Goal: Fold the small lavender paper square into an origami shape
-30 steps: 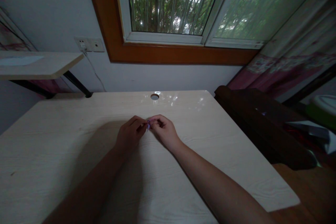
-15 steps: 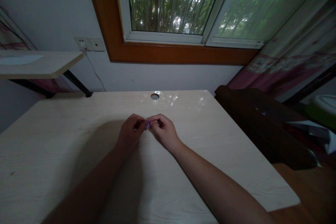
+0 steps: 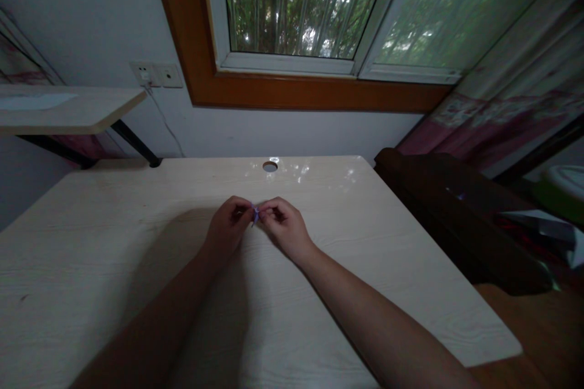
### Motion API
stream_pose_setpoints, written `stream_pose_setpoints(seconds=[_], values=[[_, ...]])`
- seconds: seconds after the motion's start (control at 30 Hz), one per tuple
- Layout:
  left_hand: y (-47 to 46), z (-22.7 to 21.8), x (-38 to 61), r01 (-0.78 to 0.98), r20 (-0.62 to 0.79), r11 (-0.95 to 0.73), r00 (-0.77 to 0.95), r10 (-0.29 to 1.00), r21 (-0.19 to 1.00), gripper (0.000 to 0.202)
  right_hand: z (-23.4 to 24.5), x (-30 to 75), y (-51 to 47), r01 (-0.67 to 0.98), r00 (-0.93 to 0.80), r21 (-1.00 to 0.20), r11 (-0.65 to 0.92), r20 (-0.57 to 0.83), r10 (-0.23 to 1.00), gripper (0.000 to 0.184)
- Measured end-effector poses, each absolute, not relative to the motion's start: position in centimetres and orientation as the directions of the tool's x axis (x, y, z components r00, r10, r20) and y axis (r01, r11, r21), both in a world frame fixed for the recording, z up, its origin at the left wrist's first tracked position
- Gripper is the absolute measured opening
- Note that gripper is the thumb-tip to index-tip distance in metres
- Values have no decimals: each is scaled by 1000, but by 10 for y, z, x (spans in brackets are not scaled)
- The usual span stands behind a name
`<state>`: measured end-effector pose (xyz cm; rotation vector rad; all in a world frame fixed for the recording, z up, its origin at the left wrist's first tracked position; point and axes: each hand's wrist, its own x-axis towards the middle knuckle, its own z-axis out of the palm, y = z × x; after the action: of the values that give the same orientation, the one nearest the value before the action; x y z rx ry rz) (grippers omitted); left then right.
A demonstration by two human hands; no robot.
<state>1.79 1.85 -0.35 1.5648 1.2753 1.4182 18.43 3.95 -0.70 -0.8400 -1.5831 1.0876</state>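
Note:
Both of my hands meet over the middle of a pale wooden desk. My left hand and my right hand each pinch a tiny purple piece between fingertips; it is too small to name. Fingers of both hands are curled closed around it. Most of the piece is hidden by the fingers.
A round cable hole sits near the desk's far edge. A dark wooden chair or bed frame stands close on the right. A small shelf juts from the wall at left, below a wall socket. A window is ahead.
My hands have stayed almost in place, with only small finger shifts on the purple piece. The view has nudged slightly.

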Motion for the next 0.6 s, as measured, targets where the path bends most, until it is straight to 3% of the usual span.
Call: stream_pose_setpoints(seconds=[0.33,0.47,0.6], values=[[21,-2,18,102,239,-230,-98,966,968,13,-4,187,39,39,-274,-916,400,375,886,6],[22,-2,18,4,195,-195,-83,977,981,12,-5,186,39,-31,-271,-943,331,327,905,8],[21,-3,20,-26,241,-245,-120,963,969,27,-3,184,40,-108,-271,-975,194,216,938,10]])
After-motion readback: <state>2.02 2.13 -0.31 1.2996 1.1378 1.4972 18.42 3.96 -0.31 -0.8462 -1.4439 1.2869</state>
